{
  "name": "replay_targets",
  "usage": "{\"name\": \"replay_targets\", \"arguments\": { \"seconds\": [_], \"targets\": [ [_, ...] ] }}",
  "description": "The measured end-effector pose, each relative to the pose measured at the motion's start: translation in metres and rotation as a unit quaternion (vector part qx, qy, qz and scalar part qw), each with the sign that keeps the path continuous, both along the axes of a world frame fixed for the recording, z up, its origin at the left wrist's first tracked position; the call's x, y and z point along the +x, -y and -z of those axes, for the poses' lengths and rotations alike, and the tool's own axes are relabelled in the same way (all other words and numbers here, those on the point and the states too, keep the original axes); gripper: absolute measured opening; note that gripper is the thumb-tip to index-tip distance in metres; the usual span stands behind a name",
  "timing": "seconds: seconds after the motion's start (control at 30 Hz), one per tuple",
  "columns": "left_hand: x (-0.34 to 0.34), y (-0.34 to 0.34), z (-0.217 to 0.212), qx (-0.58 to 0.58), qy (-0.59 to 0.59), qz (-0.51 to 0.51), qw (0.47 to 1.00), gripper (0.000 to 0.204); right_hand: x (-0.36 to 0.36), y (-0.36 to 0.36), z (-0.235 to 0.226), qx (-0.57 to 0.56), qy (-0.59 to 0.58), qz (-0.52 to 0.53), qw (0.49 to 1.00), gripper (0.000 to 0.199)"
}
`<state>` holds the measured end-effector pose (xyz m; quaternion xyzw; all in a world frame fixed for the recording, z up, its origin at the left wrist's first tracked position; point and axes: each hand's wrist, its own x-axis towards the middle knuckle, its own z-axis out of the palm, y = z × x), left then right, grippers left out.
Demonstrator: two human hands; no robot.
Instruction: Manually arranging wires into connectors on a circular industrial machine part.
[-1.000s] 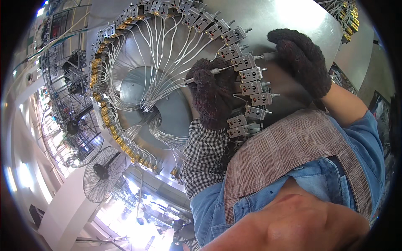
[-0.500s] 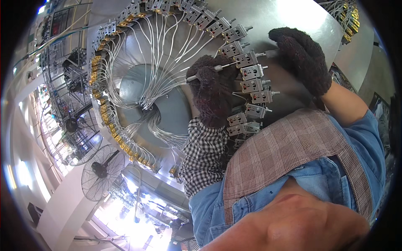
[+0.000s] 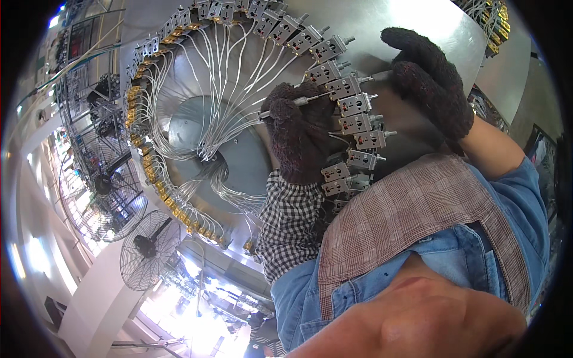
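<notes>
My left hand, in a dark knitted glove, grips a slim metal screwdriver-like tool. Its thin tip reaches a small silver switch-like box in the curved row on the right. More such boxes, such as one just below it, carry short metal shafts pointing outward. On the other side of the row is my gloved right hand, its fingers apart. The lower fingertip lies close to the shaft end of the box being worked on; whether they touch is unclear.
White wires fan out from the hub of a grey disc to the ring of boxes. Brass-coloured parts line the ring's left side. Two caged fans, one nearer, stand to the left. Another wired cluster sits at upper right.
My right hand's fingers have spread apart, with the lower fingertip moving down and left toward the shaft. The tool in my left hand has shifted slightly left; its tip stays at the box.
</notes>
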<state>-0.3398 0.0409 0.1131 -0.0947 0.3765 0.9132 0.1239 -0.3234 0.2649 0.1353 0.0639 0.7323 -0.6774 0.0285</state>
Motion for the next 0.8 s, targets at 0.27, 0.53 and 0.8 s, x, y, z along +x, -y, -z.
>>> {"name": "replay_targets", "arguments": {
  "seconds": [0.27, 0.53, 0.8],
  "targets": [
    [-0.001, 0.006, -0.002, 0.01, 0.003, 0.049, 0.999, 0.045, 0.005, -0.006, 0.002, -0.038, -0.002, -0.006, 0.999, 0.037],
    [0.009, 0.017, -0.007, 0.0, -0.013, 0.098, 0.995, 0.032, 0.028, -0.012, 0.012, -0.082, 0.105, 0.014, 0.991, 0.038],
    [0.017, 0.012, -0.012, -0.053, 0.011, 0.061, 0.997, 0.032, 0.028, 0.002, 0.007, -0.109, 0.115, 0.02, 0.987, 0.039]
  ]
}}
